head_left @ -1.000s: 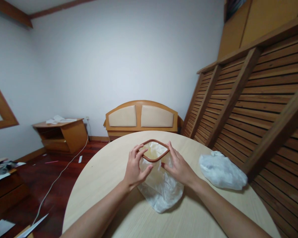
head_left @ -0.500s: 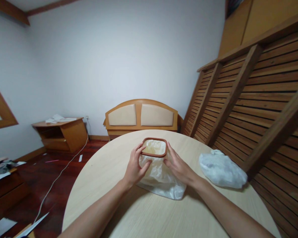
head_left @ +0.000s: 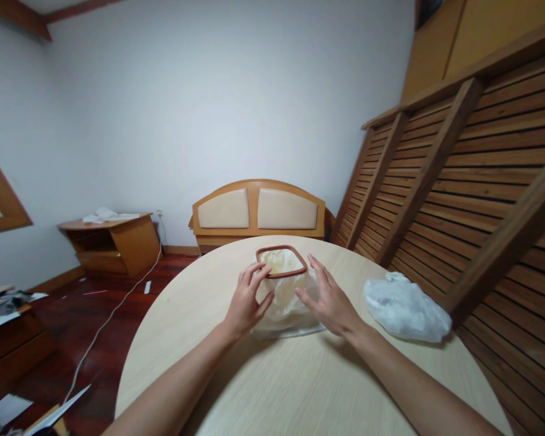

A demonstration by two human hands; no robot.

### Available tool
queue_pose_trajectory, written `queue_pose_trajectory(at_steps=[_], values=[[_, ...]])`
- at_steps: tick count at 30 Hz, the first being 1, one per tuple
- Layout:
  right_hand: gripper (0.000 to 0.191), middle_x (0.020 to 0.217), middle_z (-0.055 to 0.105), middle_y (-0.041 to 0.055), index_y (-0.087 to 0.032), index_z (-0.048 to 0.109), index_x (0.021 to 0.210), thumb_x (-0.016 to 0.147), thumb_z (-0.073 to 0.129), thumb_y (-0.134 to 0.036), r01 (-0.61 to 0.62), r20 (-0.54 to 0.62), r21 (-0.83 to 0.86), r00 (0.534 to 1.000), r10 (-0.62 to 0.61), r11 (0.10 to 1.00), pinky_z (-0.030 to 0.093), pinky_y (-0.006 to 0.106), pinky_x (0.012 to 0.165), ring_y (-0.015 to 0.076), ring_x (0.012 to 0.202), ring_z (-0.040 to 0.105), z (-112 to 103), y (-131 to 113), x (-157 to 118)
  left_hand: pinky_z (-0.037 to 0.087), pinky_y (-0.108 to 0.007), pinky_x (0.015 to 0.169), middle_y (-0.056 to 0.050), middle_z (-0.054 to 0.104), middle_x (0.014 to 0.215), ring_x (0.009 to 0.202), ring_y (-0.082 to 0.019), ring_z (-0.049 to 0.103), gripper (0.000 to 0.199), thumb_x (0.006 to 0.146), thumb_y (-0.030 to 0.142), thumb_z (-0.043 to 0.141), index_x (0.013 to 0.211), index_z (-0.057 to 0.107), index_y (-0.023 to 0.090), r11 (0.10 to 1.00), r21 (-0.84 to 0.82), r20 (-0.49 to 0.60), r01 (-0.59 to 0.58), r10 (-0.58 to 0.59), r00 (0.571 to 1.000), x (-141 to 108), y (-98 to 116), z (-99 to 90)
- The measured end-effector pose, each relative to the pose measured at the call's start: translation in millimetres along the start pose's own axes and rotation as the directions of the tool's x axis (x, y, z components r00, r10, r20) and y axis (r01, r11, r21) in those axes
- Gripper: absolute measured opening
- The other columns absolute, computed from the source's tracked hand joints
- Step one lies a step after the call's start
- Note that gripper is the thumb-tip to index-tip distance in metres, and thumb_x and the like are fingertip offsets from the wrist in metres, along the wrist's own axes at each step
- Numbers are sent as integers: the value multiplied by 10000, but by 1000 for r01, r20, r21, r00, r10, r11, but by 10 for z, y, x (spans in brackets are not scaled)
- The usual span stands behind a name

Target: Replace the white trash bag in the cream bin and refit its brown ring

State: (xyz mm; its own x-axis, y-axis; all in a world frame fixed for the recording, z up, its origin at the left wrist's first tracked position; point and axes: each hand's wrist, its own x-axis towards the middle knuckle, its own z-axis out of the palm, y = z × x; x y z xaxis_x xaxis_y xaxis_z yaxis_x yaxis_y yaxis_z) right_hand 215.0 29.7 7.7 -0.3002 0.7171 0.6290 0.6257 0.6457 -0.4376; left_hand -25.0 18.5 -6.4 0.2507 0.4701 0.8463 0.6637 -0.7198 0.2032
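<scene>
In front of me on the round table stands a small bin loosely lined with a translucent plastic bag. Its brown rim ring frames the mouth, and the bag hangs below it toward me. My left hand is at the bin's left side, fingertips at the ring's near left edge, thumb apart from the fingers. To the right, my right hand is open, its fingers spread beside the ring and its thumb near the bag. The bin's lower part is hidden by the bag.
A bunched white plastic bag lies at the right of the table. A slatted wooden panel leans close on the right. Beyond the table's far edge is a headboard. A low cabinet and a cord are at the left.
The ring has turned and its right side has dropped a little. My right hand has moved away from the rim. The bag's lower edge lies farther from me.
</scene>
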Motion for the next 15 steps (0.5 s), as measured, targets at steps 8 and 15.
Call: queue_pose_trajectory(at_steps=[8, 15], values=[[908, 1672, 197, 49, -348, -21, 1604, 920, 567, -239, 48, 45, -25, 998, -47, 999, 313, 447, 1220, 219, 1518, 257, 172, 60, -34, 467, -536, 1073, -114, 513, 1314, 1311, -306, 447, 639, 850, 213, 727, 1415, 435, 283, 989, 111, -31, -101, 105, 994, -20, -3, 29], [946, 1620, 324, 116, -259, 40, 1610, 844, 583, -148, -48, 146, -91, 987, 62, 995, 359, 442, 1179, 263, 1468, 361, 192, 279, -48, 482, -517, 1073, -129, 534, 1296, 1318, -282, 471, 482, 963, 167, 536, 1424, 430, 257, 985, 122, -7, -122, 124, 992, -3, -3, -40]])
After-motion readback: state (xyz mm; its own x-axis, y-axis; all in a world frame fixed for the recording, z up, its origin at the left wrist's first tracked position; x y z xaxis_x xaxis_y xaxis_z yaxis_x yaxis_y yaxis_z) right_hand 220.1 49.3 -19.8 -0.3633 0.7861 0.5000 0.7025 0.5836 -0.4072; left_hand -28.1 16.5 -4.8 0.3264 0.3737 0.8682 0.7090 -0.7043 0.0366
